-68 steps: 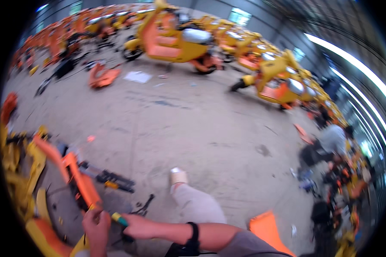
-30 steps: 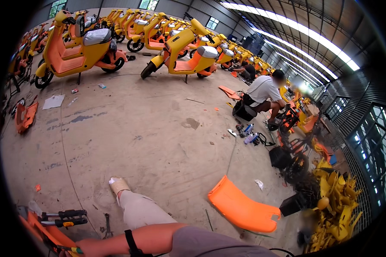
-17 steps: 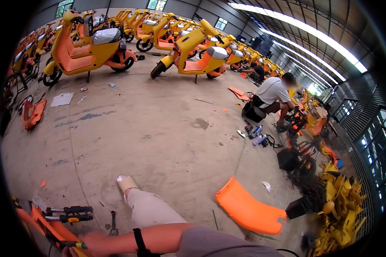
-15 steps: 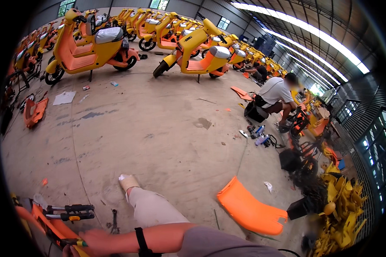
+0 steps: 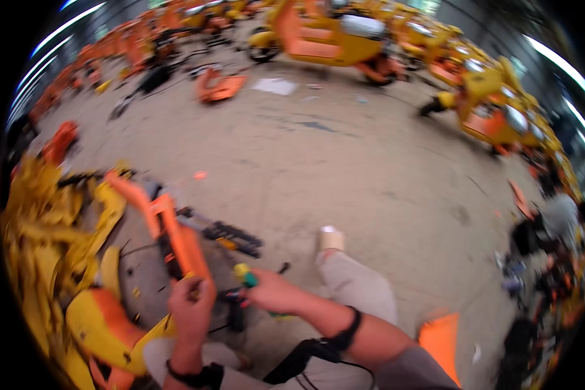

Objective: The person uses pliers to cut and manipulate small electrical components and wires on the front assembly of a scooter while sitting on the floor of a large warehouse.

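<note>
My right hand (image 5: 274, 294) is closed around a short yellow-and-green handle (image 5: 245, 275), probably a tool; its working end cannot be made out. To the left, my left hand (image 5: 192, 302) is pinched, its fingertips together at the lower end of a long orange scooter panel (image 5: 187, 250). What those fingers hold, if anything, is too blurred to tell. Just beyond my right hand, a pair of black-and-silver fork-like tubes (image 5: 231, 237) with an amber reflector sticks out from beside the panel. A yellow-and-orange body part (image 5: 104, 322) lies by my left forearm.
Yellow plastic scooter parts (image 5: 42, 247) are heaped at the left. An orange panel (image 5: 441, 344) lies on the floor near my right arm. Assembled yellow scooters (image 5: 331, 42) stand at the back. A seated person (image 5: 559, 218) is at the far right among parts and tools.
The view has swung left, bringing the yellow heap and both my hands into sight. My right hand has come away from the orange panel, holding the yellow-and-green handle.
</note>
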A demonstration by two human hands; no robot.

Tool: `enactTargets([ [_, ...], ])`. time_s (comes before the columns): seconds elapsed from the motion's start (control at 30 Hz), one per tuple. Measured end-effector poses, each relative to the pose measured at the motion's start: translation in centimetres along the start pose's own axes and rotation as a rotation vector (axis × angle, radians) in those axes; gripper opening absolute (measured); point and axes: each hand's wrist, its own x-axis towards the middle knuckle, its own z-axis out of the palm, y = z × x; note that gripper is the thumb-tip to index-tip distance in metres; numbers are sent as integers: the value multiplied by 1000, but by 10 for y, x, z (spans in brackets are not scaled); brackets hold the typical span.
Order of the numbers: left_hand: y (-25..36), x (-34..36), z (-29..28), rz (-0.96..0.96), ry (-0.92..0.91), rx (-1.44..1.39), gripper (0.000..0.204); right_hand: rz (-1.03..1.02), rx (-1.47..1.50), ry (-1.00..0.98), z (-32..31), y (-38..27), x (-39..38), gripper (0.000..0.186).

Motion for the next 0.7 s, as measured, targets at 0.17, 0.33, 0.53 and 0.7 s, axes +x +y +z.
enactTargets([
  [0.17, 0, -2, -16, -29, 15, -19, 11, 7, 178, -195, 24, 0, -2, 31],
  [0.33, 0, -6, -20, -52, -1, -26, 11, -55, 74, -185, 36, 3, -4, 33],
  [0.53, 8, -4, -23, 36, -15, 28, 9, -25, -110, -132, 34, -6, -5, 37],
  [0.7, 8, -4, -26, 2, -26, 12, 9, 13, -152, -122, 38, -18, -9, 39],
])
